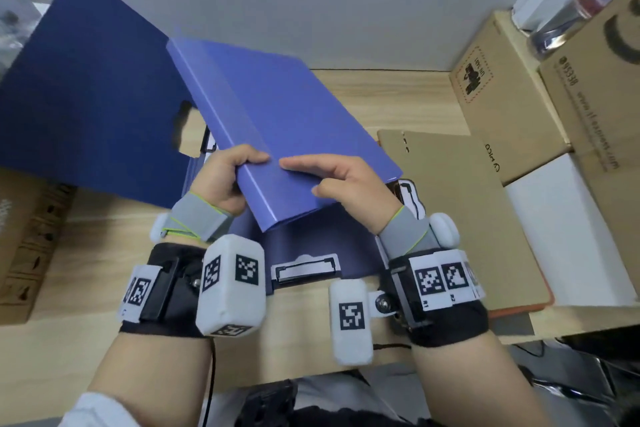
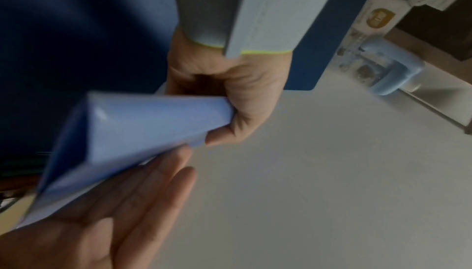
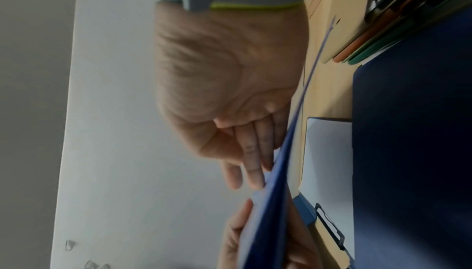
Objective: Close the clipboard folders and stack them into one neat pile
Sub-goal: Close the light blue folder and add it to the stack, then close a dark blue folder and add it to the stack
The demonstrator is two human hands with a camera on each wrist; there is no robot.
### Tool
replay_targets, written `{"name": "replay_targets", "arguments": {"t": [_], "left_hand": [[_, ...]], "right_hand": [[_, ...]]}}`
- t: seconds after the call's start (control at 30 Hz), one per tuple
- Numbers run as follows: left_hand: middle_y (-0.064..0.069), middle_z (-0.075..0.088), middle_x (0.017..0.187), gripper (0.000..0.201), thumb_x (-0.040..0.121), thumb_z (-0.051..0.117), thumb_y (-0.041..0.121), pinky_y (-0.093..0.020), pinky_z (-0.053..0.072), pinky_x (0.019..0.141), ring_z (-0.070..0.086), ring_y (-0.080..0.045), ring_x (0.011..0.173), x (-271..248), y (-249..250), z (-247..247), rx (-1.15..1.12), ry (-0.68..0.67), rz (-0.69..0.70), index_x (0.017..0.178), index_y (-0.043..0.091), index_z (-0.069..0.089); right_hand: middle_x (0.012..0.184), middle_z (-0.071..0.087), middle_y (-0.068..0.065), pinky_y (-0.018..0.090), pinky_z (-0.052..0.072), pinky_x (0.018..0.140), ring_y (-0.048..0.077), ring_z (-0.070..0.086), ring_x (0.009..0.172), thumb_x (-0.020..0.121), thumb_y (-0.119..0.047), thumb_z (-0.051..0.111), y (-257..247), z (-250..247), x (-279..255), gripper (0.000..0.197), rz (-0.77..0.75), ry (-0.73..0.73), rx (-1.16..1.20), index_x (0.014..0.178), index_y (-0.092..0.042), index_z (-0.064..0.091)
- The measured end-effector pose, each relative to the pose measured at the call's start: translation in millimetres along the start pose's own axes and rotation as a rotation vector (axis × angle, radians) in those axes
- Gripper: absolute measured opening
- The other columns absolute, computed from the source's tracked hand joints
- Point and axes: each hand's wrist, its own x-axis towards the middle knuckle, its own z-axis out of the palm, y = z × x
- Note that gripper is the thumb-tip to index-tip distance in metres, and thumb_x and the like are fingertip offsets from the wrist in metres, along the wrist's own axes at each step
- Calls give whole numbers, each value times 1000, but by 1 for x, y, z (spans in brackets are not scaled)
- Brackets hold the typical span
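Note:
A closed light blue clipboard folder point(image 1: 277, 114) is held tilted above the wooden desk point(image 1: 398, 97). My left hand point(image 1: 225, 177) grips its spine near the lower corner, thumb on top; the left wrist view shows that hand point(image 2: 242, 83) curled round the folder point(image 2: 140, 128). My right hand point(image 1: 346, 184) holds the near edge, thumb on the cover and straight fingers point(image 2: 143, 188) flat underneath. An open dark blue folder point(image 1: 86, 97) has its cover raised at the left. Its clip point(image 1: 304, 270) shows just below my hands.
A stack of closed folders with a tan one point(image 1: 467, 218) on top lies at the right. Cardboard boxes point(image 1: 502, 87) and a white box point(image 1: 561, 225) crowd the right side. Another cardboard box point(image 1: 24, 246) sits at the left edge. A grey wall is behind.

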Motion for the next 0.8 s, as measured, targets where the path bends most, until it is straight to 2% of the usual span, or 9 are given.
{"name": "replay_targets", "arguments": {"t": [0.07, 0.1, 0.23, 0.33, 0.43, 0.5, 0.57, 0.7, 0.8], "left_hand": [[-8, 75, 88, 44, 64, 46, -1, -36, 60, 72, 72, -25, 79, 2, -5, -1, -1, -51, -52, 104, 3, 63], [-8, 75, 89, 47, 64, 45, -2, -36, 60, 71, 73, -25, 81, 3, -8, 1, -3, -74, -72, 108, 3, 60], [-6, 76, 91, 49, 66, 48, -7, -34, 60, 69, 73, -22, 82, 7, -29, 29, 59, -192, -83, 113, 5, 58], [-8, 73, 98, 57, 67, 51, -8, -31, 59, 67, 73, -19, 81, 11, -56, 53, 91, -284, -154, 123, 4, 52], [-13, 64, 111, 65, 66, 59, -9, -34, 59, 70, 71, -20, 86, 15, -90, 75, 124, -330, -239, 128, 7, 46], [-13, 60, 120, 76, 61, 73, -4, -40, 59, 75, 68, -23, 95, 15, -113, 87, 229, -318, -299, 129, 9, 41], [-8, 56, 125, 77, 66, 77, 2, -41, 58, 76, 65, -21, 99, 16, -131, 95, 414, -293, -357, 127, 14, 33], [-2, 61, 107, 63, 67, 68, 16, -29, 54, 68, 59, -16, 98, 16, -135, 105, 748, -431, -431, 128, 16, 50], [1, 57, 102, 62, 58, 55, 19, -21, 45, 62, 50, -13, 94, 11, -133, 114, 870, -476, -490, 120, 20, 56]], "right_hand": [[137, 54, 8, 11, 35, 103, 13, 45, 131, 83, 10, 47, 3, -5, -4, 45, 31, 101, -7, 125, -4, 56], [140, 51, 6, 14, 32, 108, 12, 41, 134, 85, 10, 48, 5, -8, -5, 45, 34, 144, -36, 126, -6, 56], [149, 40, 0, 26, 21, 117, 10, 30, 141, 86, 1, 55, 16, -31, -17, 43, 66, 305, -162, 126, -15, 56], [149, 39, 1, 29, 23, 117, 11, 33, 140, 87, -5, 57, 27, -49, -32, 41, 152, 407, -170, 127, -17, 56], [142, 47, 3, 27, 30, 113, 10, 42, 132, 88, -7, 56, 42, -63, -50, 39, 238, 468, -141, 126, -15, 55], [138, 52, 7, 29, 34, 111, 14, 46, 129, 88, -5, 55, 55, -70, -61, 40, 295, 489, -102, 127, -9, 53], [140, 49, 9, 34, 31, 114, 19, 42, 134, 88, -6, 56, 69, -77, -69, 43, 365, 504, -167, 130, -7, 51], [157, 22, 4, 46, 15, 119, 20, 17, 147, 86, -22, 59, 89, -88, -82, 54, 540, 518, -421, 138, -22, 43], [160, 13, -2, 54, 11, 118, 23, 6, 149, 86, -27, 61, 94, -92, -88, 60, 575, 482, -438, 141, -28, 38]]}}
